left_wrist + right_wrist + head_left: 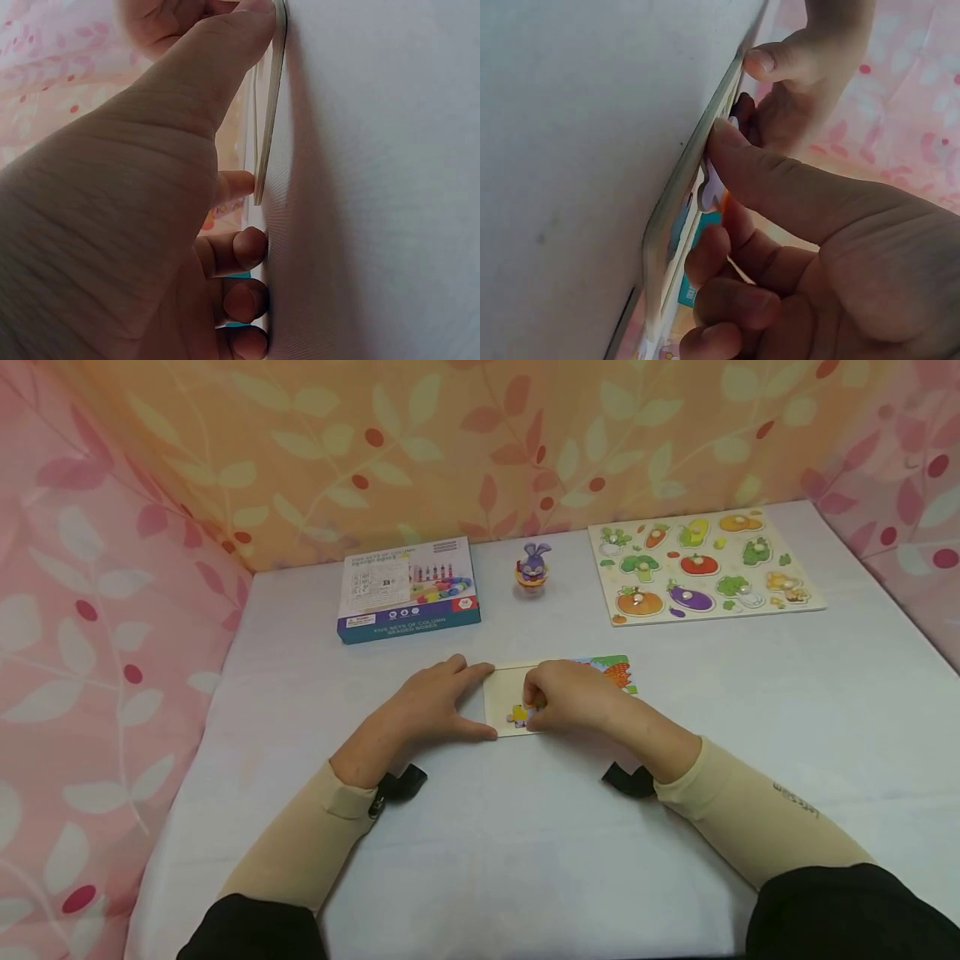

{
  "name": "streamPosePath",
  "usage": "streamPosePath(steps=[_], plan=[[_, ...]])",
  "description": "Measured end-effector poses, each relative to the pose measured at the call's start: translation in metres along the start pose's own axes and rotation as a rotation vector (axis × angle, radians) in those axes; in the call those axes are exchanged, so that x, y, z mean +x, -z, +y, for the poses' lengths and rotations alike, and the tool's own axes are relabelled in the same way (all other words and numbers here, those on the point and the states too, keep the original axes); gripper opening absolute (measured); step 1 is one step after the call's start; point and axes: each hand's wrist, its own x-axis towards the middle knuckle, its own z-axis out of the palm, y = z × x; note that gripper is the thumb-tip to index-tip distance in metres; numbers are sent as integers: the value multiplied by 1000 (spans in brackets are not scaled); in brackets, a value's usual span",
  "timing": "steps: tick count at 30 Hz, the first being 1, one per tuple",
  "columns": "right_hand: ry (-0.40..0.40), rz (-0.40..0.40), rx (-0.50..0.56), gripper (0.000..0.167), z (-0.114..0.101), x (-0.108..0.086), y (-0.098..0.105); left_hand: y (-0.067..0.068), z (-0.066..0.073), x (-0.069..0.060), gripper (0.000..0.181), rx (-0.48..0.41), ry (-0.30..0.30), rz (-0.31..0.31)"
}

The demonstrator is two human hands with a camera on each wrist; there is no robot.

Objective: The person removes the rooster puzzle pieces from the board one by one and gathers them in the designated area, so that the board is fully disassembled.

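A small pale puzzle board point(501, 689) lies on the white table, with a colourful picture on its right part. My left hand point(423, 702) holds its left end, the thumb at the near corner and the index finger at the far one; the other fingertips rest on the table in the left wrist view. Over the board's middle, my right hand point(573, 693) pinches a jigsaw piece point(517, 716) with yellow and purple on it. In the right wrist view the piece point(712, 187) stands tilted against the board, beneath the thumb. My right hand hides part of the picture.
Behind the hands are a blue and white box point(408, 589), a purple rabbit figure point(532, 568) and a wooden vegetable puzzle point(705, 568). Patterned cloth point(112, 568) hangs at the back and both sides. Black straps point(402, 783) circle the wrists.
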Motion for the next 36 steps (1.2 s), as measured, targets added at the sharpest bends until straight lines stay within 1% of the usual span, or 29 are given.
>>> streamPosePath(steps=[6,10,15,20,24,29,33,36], plan=[[46,33,-71,18,-5,-3,-1,-1,0,0,105,-3,6,-9],[70,21,-115,23,-8,-5,0,-1,0,0,105,-5,8,-6],[80,-3,-155,29,-11,-7,-1,-1,1,1,104,-2,13,-3],[105,9,-176,29,-12,-8,-3,-1,2,1,104,-3,14,-6],[152,32,-123,25,-10,-8,-4,0,2,1,103,-5,18,-7],[199,43,18,19,-7,-6,0,0,1,0,104,-1,17,-4],[223,47,123,16,-4,-9,8,0,1,0,103,-1,16,-3],[212,43,198,14,-1,-12,18,1,2,0,104,1,18,-5]])
